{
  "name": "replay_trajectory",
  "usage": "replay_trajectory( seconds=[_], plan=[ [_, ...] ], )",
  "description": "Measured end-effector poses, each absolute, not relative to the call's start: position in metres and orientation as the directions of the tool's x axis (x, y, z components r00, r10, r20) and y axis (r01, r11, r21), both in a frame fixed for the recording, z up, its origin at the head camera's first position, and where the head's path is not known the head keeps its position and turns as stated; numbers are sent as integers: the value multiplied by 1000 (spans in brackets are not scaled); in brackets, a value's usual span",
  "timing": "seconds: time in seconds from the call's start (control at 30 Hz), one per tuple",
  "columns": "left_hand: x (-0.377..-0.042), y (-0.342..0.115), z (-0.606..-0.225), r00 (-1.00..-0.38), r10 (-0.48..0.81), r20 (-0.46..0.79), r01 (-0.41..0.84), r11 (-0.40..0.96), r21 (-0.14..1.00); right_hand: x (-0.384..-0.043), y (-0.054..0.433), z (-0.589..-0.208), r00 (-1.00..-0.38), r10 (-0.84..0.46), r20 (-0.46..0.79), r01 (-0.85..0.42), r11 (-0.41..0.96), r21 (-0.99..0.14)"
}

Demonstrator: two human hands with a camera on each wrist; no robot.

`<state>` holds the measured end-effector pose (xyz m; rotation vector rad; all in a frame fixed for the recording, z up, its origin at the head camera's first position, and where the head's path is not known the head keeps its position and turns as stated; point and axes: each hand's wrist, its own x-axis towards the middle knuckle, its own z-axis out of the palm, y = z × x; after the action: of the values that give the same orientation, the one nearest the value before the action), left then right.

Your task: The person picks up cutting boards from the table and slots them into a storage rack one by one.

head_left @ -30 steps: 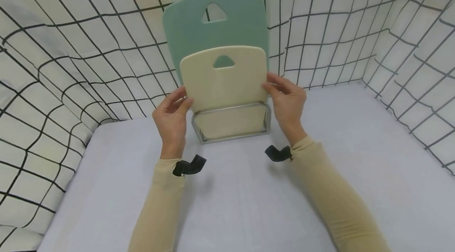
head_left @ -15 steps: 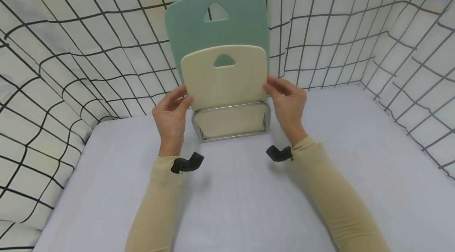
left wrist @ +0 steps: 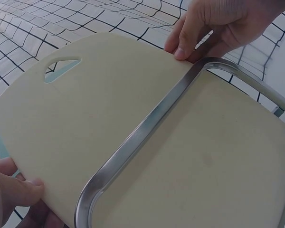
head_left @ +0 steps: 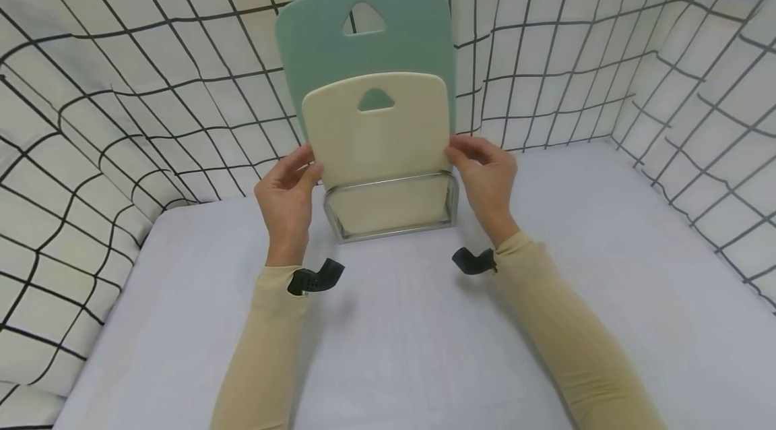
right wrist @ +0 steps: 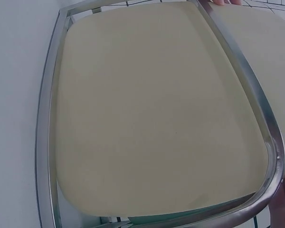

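A cream cutting board (head_left: 376,140) stands upright in a metal rack (head_left: 391,234), its lower part behind the rack's front bar. Behind it rises a larger green cutting board (head_left: 400,19), also upright. My left hand (head_left: 286,197) pinches the cream board's left edge between thumb and fingers. On the opposite edge my right hand (head_left: 488,177) pinches it the same way. In the left wrist view both hands grip the cream board (left wrist: 118,104) just above the metal bar (left wrist: 142,128). The right wrist view shows the board's lower part (right wrist: 152,114) framed by the rack; the hands are mostly cut off there.
The rack rests on a white table surface (head_left: 388,349). White cloth walls with a black grid (head_left: 545,52) close in the back and both sides. A black strap piece (head_left: 315,278) sits at the left wrist, another (head_left: 474,261) at the right.
Both hands keep their pinch on the cream board's edges, the right one slightly lower than before. Boards and rack look unmoved apart from a slight shift of the view.
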<state>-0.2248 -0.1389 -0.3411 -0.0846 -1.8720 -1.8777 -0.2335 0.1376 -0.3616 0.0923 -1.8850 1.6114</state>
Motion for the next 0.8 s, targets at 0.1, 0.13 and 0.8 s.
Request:
replay_trajectory(
  seconds=[0.1,0.13,0.8],
  plan=[
    [-225,-138,-341,-882,-286,375,373,64,926,-235,139,-362,-789,344,509,-449,241,-860],
    [-225,-138,-341,-881,-286,376,373,67,925,-235,139,-362,-790,341,509,-450,240,-860],
    [-229,-138,-346,-886,-277,372,372,56,927,-240,143,-371,-788,321,526,-473,232,-850]
  ],
)
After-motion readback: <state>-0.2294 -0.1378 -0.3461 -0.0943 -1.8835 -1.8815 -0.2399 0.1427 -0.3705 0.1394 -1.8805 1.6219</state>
